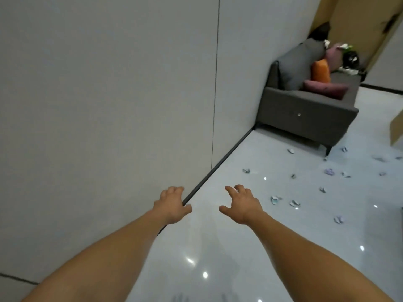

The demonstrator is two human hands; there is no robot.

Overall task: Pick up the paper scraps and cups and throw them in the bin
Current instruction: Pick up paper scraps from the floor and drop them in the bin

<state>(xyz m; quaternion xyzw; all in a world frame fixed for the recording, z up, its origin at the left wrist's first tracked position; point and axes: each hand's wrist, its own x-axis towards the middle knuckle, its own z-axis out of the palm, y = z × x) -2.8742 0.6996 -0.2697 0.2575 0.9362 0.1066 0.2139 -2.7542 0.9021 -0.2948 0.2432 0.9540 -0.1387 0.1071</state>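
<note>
pale grey wall [109, 83] at left, thin vertical seam in it. dark skirting strip [229, 153] along wall foot. glossy light floor [218, 247] with lamp reflections. dark grey sofa [305, 114] against wall, on short legs. on sofa: large grey cushion [298, 62], orange cushion [320, 70] upright beside it, purple cushion [325, 88] lying flat, mauve cushion [334, 56] farther back. brown wooden panel [359, 22] behind sofa.

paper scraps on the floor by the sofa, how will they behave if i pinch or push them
The paper scraps look small and crumpled, so probably very light and floppy. The floor is glossy, mirroring lights, so a pushed scrap would likely skid; the raised creases should give an edge to pinch.
</note>
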